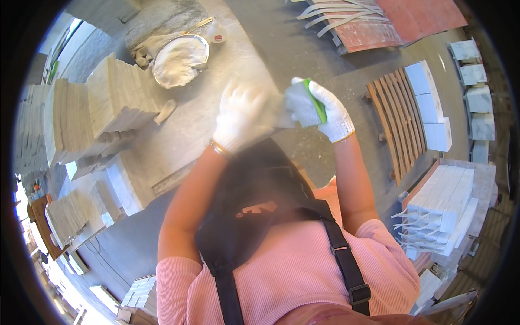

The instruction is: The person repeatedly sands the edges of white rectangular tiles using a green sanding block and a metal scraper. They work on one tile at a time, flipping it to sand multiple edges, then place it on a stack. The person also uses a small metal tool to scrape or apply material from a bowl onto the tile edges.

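Observation:
In a white knit glove, my right hand [335, 112] grips a grey scouring sponge [301, 104] with a bright green edge. The sponge is held up beside the table's right edge. My left hand [238, 111], gloved the same way, is over the table [225, 65], left of the sponge. Motion smears its fingers, and a pale blur lies between it and the sponge, so whether it holds anything is unclear. Farther back on the table stands a round basin [208, 50] of white powder or paste. A small pale piece [165, 111] lies nearer, beside stacked stone slabs [116, 97].
Behind the basin lies a crumpled cloth [142, 56], with a small tub [218, 38] at its right. On the floor to the right are a slatted wooden pallet [398, 122], white blocks [425, 103] and a strapped stack of pale tiles [441, 208]. Reddish boards [428, 19] lie at the far right.

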